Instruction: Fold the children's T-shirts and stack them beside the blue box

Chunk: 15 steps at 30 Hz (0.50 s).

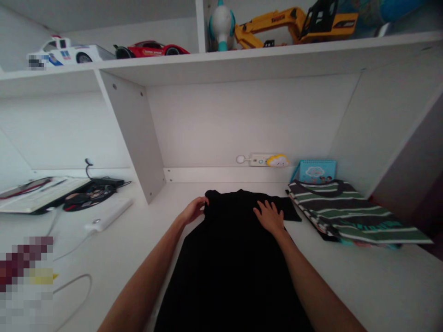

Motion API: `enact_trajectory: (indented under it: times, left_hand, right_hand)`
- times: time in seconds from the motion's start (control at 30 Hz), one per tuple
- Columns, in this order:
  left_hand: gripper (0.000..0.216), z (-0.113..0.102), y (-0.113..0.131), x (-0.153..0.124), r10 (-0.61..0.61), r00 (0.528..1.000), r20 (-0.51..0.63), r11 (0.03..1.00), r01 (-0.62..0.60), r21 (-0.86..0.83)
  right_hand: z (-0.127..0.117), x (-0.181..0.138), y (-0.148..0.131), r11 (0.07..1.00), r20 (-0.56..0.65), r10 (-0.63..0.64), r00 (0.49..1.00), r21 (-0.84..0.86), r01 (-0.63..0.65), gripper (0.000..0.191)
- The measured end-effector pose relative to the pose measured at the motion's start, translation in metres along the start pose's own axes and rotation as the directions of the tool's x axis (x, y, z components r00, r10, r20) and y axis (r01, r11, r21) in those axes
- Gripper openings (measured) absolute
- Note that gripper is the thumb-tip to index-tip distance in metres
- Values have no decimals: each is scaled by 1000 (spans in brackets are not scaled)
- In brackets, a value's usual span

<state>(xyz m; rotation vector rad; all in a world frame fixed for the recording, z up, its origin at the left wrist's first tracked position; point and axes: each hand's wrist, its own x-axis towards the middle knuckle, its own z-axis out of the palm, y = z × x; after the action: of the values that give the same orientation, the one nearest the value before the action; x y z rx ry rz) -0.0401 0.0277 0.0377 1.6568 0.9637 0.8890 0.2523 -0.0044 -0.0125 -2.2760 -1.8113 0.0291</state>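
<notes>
White desktop (pixel 138 230) stretches beneath a toy-lined shelf (pixel 242 64). The person's left hand (pixel 194 210) curls its fingers at the upper left edge of a black garment (pixel 238 263); whether they pinch it cannot be told. The right hand (pixel 270 216) lies spread on its upper right part. The garment lies flat on the desktop, directly before the person. Its cloth looks light, soft and limp, likely to wrinkle if pushed; the upper corners seem the best hold. Just beside it, on the right, rests striped clothing (pixel 349 212), with a blue calendar (pixel 316 171) behind.
</notes>
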Motion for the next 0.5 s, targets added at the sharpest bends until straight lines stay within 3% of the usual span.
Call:
enact_trajectory:
  times: [0.1,0.2,0.33,0.4,0.47,0.5]
  left_hand:
    - [17,18,6,-1,53,993,104,989,-67,133]
    - [28,35,15,-2,184,952,245,886,-269,378]
    - [28,34,36,0,201,896,397,756,-400,518]
    - [27,14,44,2,264,921,287,709,-387,590]
    - [31,-15,42,3,358,933,18,673,-271,688]
    - [33,-32,37,3,378,917,-130,662,-169,730]
  right_hand:
    - [-2,0,0,1000,4,3,1000,-1,-3,52]
    - [-3,0,0,1000,13,4,1000,-1,-4,53]
    - [-4,-1,0,1000,19,0,1000,4,0,52]
    - [-4,-1,0,1000,18,-1,1000,6,1,52]
    - [-5,-1,0,1000,14,1,1000,8,-1,52]
    - [-5,-1,0,1000,12,2,1000,8,-2,52]
